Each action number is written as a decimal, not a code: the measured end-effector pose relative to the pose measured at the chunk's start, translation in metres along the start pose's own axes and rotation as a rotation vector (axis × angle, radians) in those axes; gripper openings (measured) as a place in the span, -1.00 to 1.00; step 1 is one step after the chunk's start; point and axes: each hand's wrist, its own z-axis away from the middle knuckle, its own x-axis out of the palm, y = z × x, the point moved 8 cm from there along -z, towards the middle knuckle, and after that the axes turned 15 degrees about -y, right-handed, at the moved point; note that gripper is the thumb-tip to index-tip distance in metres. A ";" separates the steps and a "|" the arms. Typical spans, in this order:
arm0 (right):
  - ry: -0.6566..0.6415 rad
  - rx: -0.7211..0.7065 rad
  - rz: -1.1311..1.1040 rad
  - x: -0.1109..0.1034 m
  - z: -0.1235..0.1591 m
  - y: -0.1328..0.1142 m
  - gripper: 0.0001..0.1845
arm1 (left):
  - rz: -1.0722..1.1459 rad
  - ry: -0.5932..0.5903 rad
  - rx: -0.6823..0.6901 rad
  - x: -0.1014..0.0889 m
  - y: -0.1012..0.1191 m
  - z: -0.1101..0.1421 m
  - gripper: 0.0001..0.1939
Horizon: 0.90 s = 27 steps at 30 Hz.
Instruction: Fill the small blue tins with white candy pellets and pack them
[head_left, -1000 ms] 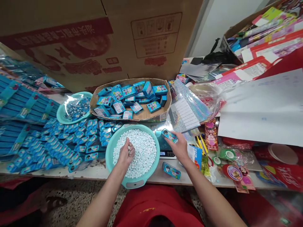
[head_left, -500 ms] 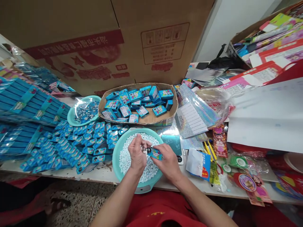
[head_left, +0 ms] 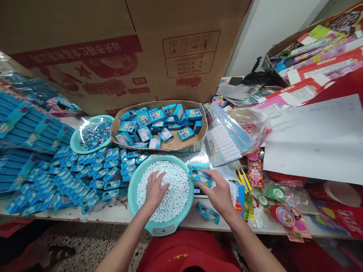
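While the left hand (head_left: pixel 154 192), fingers splayed, hovers over or touches white candies (head_left: pixel 176 185) in a turquoise basin (head_left: pixel 132 194), the right hand (head_left: pixel 219 190) grips a blue candy box (head_left: pixel 200 176).

"CARAMELO" stands in white capitals on the small blue boxes (head_left: pixel 185 133) in the cardboard tray (head_left: pixel 181 144); the word below it looks like "MACIZO". Similar white lettering, too small to read surely, marks the box in the right hand (head_left: pixel 219 190). The large carton (head_left: pixel 181 19) carries upside-down Chinese characters, apparently "汕头市" at the right end of its red band, plus a framed panel with 4 pictograms. Digits on the scale display (head_left: pixel 196 191) are too small to read.
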 end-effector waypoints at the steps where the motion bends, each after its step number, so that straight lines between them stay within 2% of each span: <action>1: 0.029 0.016 0.026 -0.007 -0.001 0.011 -0.69 | -0.114 -0.037 -0.006 0.002 -0.011 0.003 -0.67; 3: 0.051 0.037 0.064 -0.012 -0.007 0.036 -0.69 | -0.216 -0.061 -0.043 0.004 -0.029 0.011 -0.59; 5: 0.034 0.042 0.070 -0.005 -0.013 0.058 -0.67 | -0.218 -0.083 -0.093 0.007 -0.040 0.016 -0.59; 9: -0.006 0.078 0.028 0.013 -0.018 0.088 -0.60 | -0.189 -0.094 -0.134 0.007 -0.045 0.020 -0.64; 11: 0.007 0.098 0.022 0.011 -0.013 0.094 -0.52 | -0.183 -0.078 -0.148 0.003 -0.047 0.021 -0.63; 13: 0.049 0.117 0.025 0.000 -0.003 0.096 -0.47 | -0.178 -0.054 -0.166 -0.001 -0.051 0.022 -0.62; 16: 0.119 0.188 -0.008 -0.022 0.020 0.100 -0.49 | -0.171 -0.024 -0.182 -0.004 -0.054 0.025 -0.63; 20: 0.178 0.277 -0.074 -0.043 0.058 0.108 -0.55 | -0.145 -0.047 -0.202 0.002 -0.053 0.028 -0.62; 27: 0.187 0.395 -0.164 -0.040 0.103 0.127 -0.56 | -0.095 -0.065 -0.234 0.012 -0.049 0.029 -0.62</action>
